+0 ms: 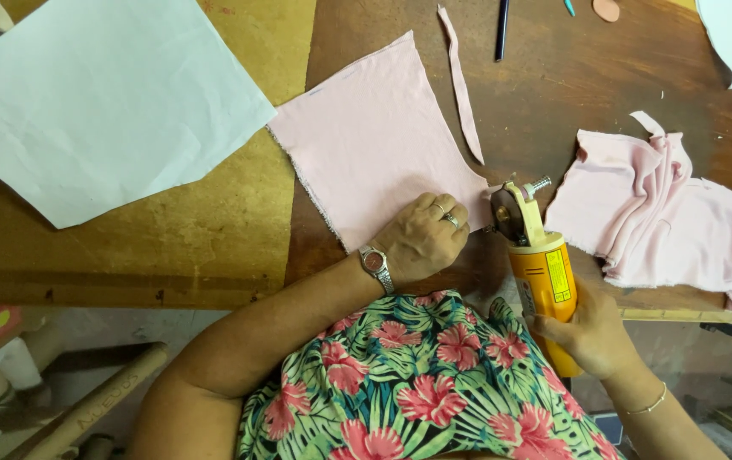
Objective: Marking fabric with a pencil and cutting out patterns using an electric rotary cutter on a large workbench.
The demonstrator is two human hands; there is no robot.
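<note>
The left hand (421, 238) lies knuckles-up on the lower right corner of the flat pink fabric piece (379, 140), its fingers (444, 209) curled down and pressing rather than gripping, which pins the cloth to the wooden tabletop (553, 77) so it cannot slide. The right hand (592, 328) is wrapped closed around the orange body of a handheld rotary cutter (541, 273), whose round blade head sits just at the fabric's right edge, close beside the pressing hand. A narrow trimmed strip (461, 85) lies along that edge, and a crumpled pink heap (664, 213) rests further right, apart from the cutter.
</note>
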